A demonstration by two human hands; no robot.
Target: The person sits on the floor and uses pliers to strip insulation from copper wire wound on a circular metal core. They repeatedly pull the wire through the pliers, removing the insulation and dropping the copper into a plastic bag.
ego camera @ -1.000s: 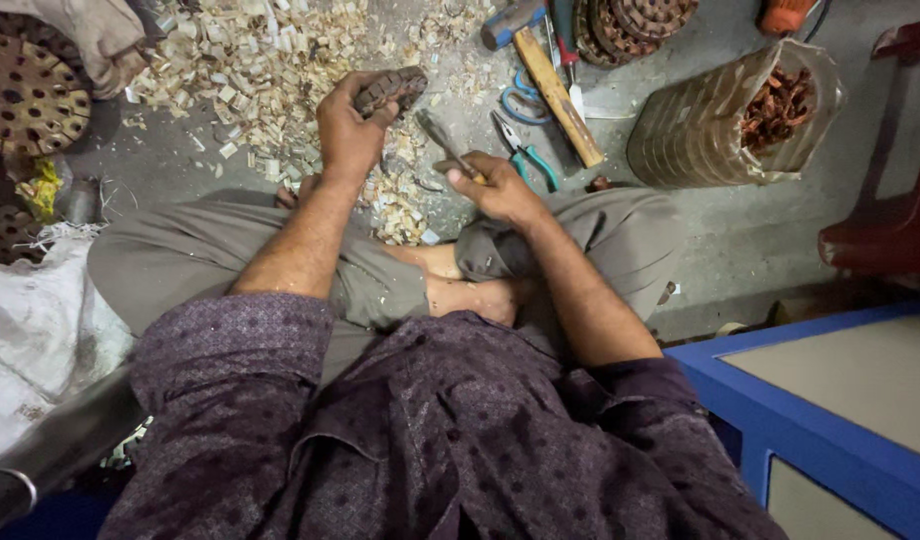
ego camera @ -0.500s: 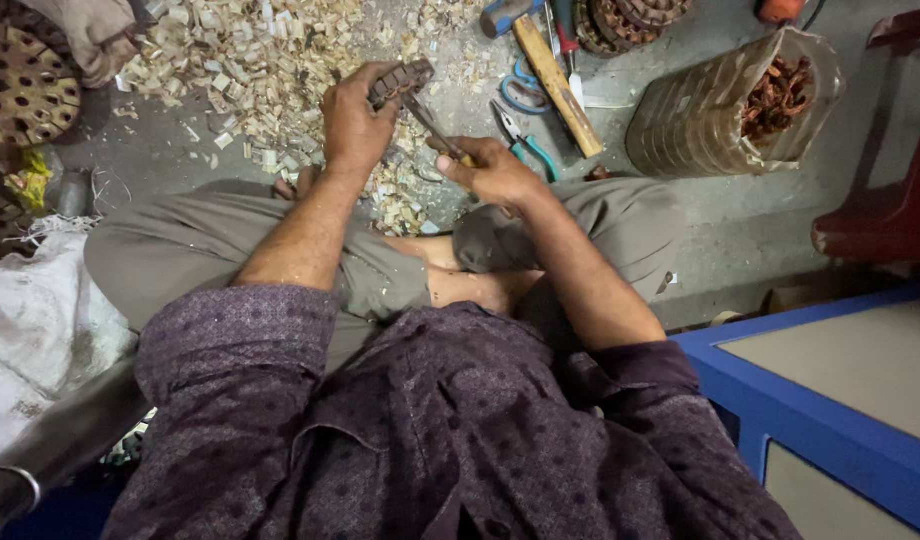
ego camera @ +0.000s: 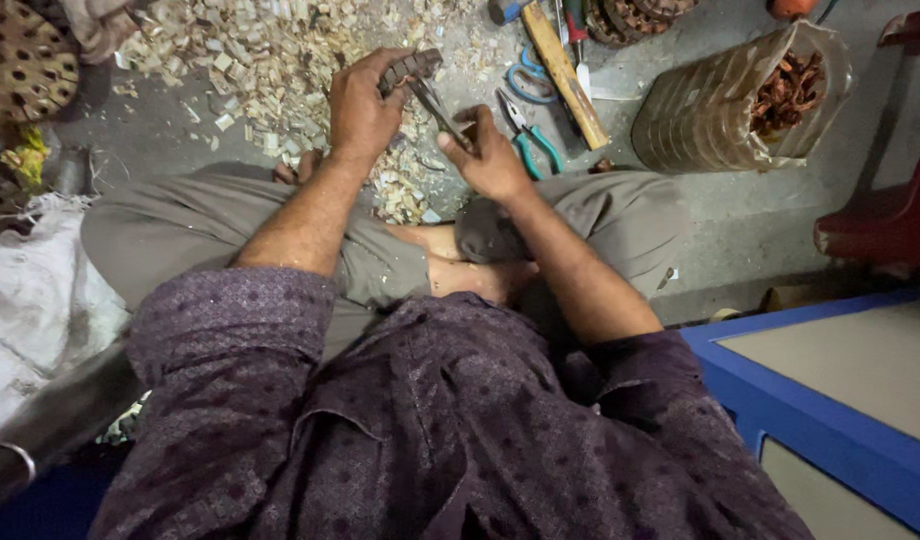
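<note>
Head view: left hand (ego camera: 360, 110) clenches dark ridged block (ego camera: 408, 68) above pale wood chips (ego camera: 250, 60). Right hand (ego camera: 492, 155) grasps thin metal tool (ego camera: 435, 100), tip touching block. Green-handled pliers (ego camera: 528, 135), wooden handle (ego camera: 562, 70), mesh basket (ego camera: 725, 100) lie beside, right.

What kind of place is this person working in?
Probably a small floor-level repair or scrap workshop. The left hand grips a dark ridged part, the right hand works a metal tool, and pale chips, pliers and a bag of reddish scraps lie around.
</note>
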